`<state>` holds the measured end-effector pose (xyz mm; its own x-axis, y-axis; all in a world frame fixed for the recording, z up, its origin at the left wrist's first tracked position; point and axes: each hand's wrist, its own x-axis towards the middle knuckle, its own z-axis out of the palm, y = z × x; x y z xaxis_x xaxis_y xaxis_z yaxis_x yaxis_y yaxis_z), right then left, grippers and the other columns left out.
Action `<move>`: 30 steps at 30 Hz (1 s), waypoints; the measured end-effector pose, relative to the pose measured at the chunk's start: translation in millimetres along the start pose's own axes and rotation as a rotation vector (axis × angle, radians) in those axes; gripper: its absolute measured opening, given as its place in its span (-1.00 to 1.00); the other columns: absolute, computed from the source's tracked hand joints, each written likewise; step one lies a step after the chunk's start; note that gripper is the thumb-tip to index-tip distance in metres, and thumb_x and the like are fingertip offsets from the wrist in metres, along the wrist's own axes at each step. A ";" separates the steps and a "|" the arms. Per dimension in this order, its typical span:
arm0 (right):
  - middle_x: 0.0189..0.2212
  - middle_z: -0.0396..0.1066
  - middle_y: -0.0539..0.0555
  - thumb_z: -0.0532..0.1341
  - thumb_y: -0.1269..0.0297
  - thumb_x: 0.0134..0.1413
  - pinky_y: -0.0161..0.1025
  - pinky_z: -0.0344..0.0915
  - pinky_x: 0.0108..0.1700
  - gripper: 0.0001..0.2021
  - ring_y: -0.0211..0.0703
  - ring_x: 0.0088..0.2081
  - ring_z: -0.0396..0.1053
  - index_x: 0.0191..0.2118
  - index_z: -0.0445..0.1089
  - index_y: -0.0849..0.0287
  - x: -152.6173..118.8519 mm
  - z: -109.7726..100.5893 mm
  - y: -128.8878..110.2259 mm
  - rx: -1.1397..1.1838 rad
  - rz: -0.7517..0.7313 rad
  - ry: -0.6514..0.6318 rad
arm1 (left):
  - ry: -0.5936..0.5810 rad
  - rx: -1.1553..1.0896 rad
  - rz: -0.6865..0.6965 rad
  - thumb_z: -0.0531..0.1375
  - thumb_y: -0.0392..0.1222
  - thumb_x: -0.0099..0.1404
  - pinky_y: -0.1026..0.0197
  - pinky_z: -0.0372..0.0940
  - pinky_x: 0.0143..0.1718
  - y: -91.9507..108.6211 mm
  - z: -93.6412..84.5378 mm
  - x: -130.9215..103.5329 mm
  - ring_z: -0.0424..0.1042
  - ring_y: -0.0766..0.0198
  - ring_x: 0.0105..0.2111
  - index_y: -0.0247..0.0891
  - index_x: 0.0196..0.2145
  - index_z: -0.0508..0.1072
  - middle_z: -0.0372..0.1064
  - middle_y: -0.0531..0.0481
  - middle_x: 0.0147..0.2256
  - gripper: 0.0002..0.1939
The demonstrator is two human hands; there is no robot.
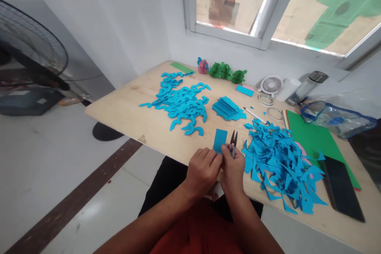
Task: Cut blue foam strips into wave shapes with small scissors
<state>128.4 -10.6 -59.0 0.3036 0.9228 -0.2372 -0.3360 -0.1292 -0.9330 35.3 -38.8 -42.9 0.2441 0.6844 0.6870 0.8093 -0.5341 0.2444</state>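
Between my two hands is a small blue paper rectangle, held upright near the table's front edge. My left hand is closed on its lower left part. My right hand is closed round a pair of scissors, blades pointing away from me, while its thumb touches the paper's lower right corner. The handles are mostly hidden in the palm. Behind the hands lies a stack of blue paper rectangles. A heap of curved blue cut-outs is to the left, and a pile of blue paper scraps is on the right.
Green paper sheets and a black phone lie at the right. At the back stand green paper figures, a small white fan and a bottle. A white pen lies beyond the scraps.
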 end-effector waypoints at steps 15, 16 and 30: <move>-0.71 0.04 -0.22 0.45 -0.01 -0.34 -0.37 -0.12 -0.65 -0.57 -0.40 -0.68 -0.07 -0.45 0.31 0.17 -6.1 8.1 12.1 -0.018 -0.079 0.144 | -0.356 -0.044 -0.661 0.21 -0.05 0.19 0.10 0.27 -0.17 -150.0 4.3 37.0 0.43 -0.05 -0.11 -0.21 -0.32 0.54 0.52 -0.18 -0.23 -0.79; -0.69 0.08 -0.20 0.46 0.00 -0.35 -0.37 -0.06 -0.62 -0.57 -0.38 -0.66 -0.02 -0.45 0.32 0.17 -5.4 7.9 13.8 -0.020 -0.090 0.143 | -0.363 -0.049 -0.683 0.20 -0.04 0.18 0.09 0.26 -0.16 -149.4 6.8 38.2 0.42 -0.06 -0.10 -0.22 -0.31 0.54 0.52 -0.20 -0.22 -0.77; -0.69 0.09 -0.18 0.42 0.09 -0.26 -0.33 -0.05 -0.57 -0.68 -0.34 -0.63 0.01 -0.51 0.33 0.15 7.2 4.3 21.2 0.006 -0.066 0.087 | -0.217 -0.476 -0.863 0.18 -0.10 0.11 0.10 0.28 -0.24 -135.0 -17.3 33.8 0.44 0.04 -0.24 -0.19 -0.49 0.44 0.52 -0.09 -0.34 -0.86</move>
<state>119.6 -5.2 -79.4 0.4017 0.8940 -0.1983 -0.3183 -0.0668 -0.9456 -74.9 47.8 -40.9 -0.1943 0.9808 0.0182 0.4690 0.0766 0.8799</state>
